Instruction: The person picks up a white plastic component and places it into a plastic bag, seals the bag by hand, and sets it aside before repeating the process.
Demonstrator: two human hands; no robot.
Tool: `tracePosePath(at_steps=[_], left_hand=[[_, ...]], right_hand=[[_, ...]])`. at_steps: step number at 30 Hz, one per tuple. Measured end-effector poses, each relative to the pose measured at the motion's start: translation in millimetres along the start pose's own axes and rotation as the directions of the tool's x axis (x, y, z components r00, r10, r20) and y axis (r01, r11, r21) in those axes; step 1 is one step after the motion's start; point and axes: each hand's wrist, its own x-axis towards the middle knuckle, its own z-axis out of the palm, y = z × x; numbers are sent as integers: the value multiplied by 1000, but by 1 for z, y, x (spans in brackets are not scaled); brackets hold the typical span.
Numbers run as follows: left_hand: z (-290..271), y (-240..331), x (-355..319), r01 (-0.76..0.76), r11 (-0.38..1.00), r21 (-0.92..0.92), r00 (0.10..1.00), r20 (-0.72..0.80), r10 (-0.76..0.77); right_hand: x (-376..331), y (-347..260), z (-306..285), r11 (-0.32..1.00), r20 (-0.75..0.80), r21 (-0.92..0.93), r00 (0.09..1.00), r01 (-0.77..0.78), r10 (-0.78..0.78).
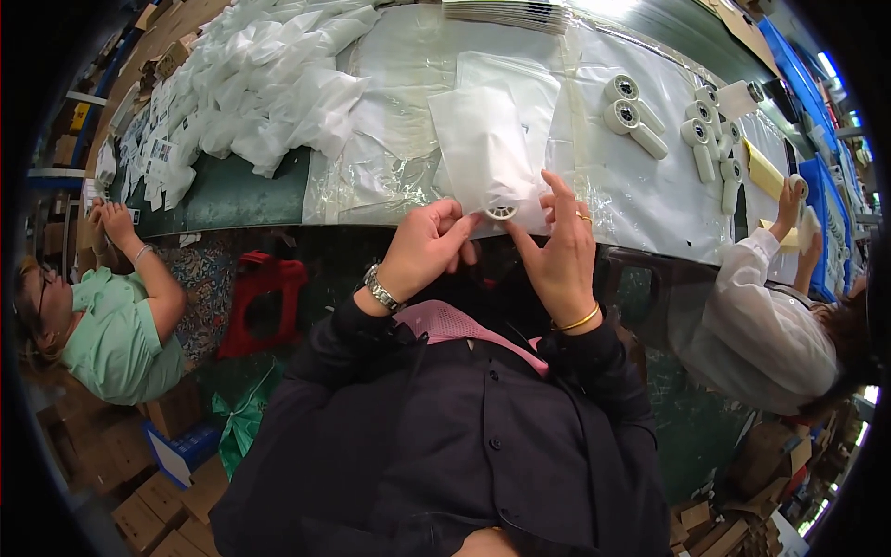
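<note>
Two bare hands meet over a white round-headed device point(501, 213) at the center of the frame, close to the near edge of a plastic-covered surface point(654, 200). The round end faces the wearer, while a translucent white bag point(483, 135) stretches away from it toward the top of the frame; whether the device sits inside the bag or beneath it is hard to tell. Lying so near the edge, it seems placed for both hands to reach without stretching.

The left hand point(427, 237) comes in from the left, thumb pointing at the round end and fingers curled behind; whether that grip is clamped on the bag's edge or merely rests against it cannot be told. The right hand point(564, 246) keeps its grip apart, thumb low near the round end, index finger raised beside the bag. Set on opposite sides, the hands appear positioned to steady the piece between them.

At upper right, a pair of similar devices point(636, 119) lies beside a larger cluster point(710, 135), probably grouped there to stay within reach. A loose heap of white bags point(269, 79) fills the upper left, apparently kept apart from the devices.
</note>
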Motion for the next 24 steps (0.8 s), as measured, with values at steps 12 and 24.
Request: tracePosePath(at_steps=[12, 24], left_hand=[[24, 29, 24, -398, 227, 889, 490, -3, 872], [20, 26, 11, -164, 544, 823, 748, -256, 612]], right_hand=[[-8, 6, 2, 901, 156, 369, 971, -227, 181], [-4, 4, 1, 896, 126, 350, 961, -275, 245]])
